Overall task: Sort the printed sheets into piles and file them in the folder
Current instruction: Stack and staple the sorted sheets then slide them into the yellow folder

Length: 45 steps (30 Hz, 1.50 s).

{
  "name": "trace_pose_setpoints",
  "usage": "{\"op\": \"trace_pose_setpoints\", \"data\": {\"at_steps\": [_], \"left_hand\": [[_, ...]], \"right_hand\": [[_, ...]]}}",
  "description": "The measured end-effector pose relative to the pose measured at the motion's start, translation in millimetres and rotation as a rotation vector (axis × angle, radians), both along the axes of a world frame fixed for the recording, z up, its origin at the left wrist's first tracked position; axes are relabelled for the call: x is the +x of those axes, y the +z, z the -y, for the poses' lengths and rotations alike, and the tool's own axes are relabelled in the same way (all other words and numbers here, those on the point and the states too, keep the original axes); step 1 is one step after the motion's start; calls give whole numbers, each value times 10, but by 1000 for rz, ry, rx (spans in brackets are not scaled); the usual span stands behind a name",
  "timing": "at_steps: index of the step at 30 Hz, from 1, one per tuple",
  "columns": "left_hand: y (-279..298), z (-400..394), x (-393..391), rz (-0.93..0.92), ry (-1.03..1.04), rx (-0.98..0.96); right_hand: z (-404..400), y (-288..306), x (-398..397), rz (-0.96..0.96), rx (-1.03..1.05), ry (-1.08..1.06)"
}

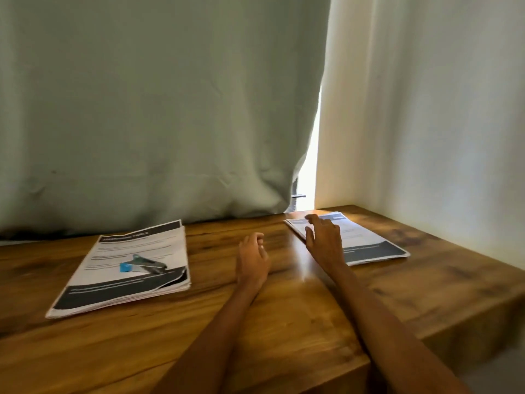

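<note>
Right now two piles of printed sheets lie on the wooden table (284, 322): the right pile (369, 243) under the right hand (324, 237), fingers spread and resting on it; the left pile (127, 268), with a blue-ended stapler (142, 264) on top, well left of the left hand (251, 260), whose loosely curled fingers hold nothing.

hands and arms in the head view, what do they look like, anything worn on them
Both forearms are bare as far as the frame shows: no sleeves, watch or bracelet. The left hand and right hand wear no gloves, and no rings show on the fingers, though the picture is too soft to be sure.
</note>
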State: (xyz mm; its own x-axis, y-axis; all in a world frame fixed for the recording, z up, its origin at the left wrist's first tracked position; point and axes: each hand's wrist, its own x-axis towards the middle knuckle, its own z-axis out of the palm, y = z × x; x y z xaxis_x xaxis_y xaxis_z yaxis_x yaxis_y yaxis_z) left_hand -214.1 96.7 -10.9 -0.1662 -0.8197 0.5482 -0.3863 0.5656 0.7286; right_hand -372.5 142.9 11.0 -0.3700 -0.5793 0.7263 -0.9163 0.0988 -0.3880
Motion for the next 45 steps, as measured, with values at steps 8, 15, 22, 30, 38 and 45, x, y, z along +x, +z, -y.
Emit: {"op": "trace_pose_setpoints", "data": {"at_steps": [8, 15, 22, 30, 38, 45], "left_hand": [[37, -58, -1142, -181, 124, 503], [-23, 281, -1453, -291, -47, 671], [48, 149, -1415, -240, -223, 717], [53, -181, -881, -442, -306, 747], [182, -404, 57, -406, -249, 513], [755, -486, 1117, -260, -196, 237]], "right_hand": [[64, -144, -1055, 137, 132, -404], [81, -212, -1536, 354, 374, -559], [61, -273, -1376, 242, 358, -560], [-141, -208, -861, 479, 174, -417], [-580, -87, -165, 707, -52, 116], [-599, 448, 667, 752, -163, 408]]}}
